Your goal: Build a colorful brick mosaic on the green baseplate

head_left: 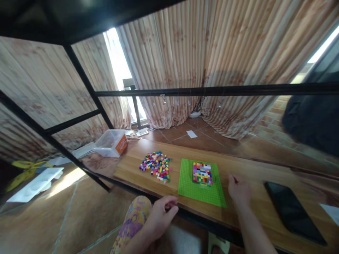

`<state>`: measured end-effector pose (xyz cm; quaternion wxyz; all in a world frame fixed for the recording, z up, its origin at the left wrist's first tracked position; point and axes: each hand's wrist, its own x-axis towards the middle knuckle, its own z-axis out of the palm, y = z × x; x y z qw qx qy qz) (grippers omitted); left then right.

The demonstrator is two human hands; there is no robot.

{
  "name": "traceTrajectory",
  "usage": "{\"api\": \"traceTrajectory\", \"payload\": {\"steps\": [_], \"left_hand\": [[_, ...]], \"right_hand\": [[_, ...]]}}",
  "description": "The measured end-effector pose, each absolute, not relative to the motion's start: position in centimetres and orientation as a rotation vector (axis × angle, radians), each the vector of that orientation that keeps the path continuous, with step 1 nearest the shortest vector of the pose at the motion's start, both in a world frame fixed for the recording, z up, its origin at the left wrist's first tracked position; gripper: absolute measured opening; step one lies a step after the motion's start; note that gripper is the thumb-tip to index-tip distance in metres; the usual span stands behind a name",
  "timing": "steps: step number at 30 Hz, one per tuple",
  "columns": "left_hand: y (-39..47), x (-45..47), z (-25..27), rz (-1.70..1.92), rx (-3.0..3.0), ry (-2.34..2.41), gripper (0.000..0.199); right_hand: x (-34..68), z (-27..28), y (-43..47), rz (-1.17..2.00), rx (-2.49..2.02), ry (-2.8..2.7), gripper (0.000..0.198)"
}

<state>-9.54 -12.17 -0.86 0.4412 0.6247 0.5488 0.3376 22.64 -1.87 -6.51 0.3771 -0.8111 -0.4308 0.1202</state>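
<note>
A green studded baseplate (186,188) lies on the wooden board. On it stands a low square block of many-coloured toy bricks (202,174). My right hand (239,189) rests just right of the baseplate, fingers curled inward; whatever may be between them is hidden. By the board's front edge, left of the baseplate's near corner, my left hand (163,214) is loosely closed, with a gap between thumb and fingers and nothing visible there. Farther left, a pile of small loose toy bricks (156,165) is spread on the board, apart from both hands.
A black phone-like slab (293,211) lies on the wooden board (129,165) at right. A clear plastic box (108,141) with an orange label is beyond the left end. A black metal bar (185,92) crosses ahead, and a dark panel (87,17) hangs overhead. Curtains (169,63) fill the back.
</note>
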Motion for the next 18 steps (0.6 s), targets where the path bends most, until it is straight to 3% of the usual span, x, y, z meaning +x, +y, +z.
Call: {"api": "traceTrajectory", "payload": {"steps": [12,18], "left_hand": [[-16.7,-14.5,4.7,1.011,1.583,1.551,0.023],[-17.4,-16.1,4.2,0.965,1.647,1.645,0.024]], "right_hand": [[21.0,-6.0,-4.8,0.248,-2.080,-1.427,0.050],[21.0,-6.4,-7.3,0.285,-2.018,-1.477,0.053]]}}
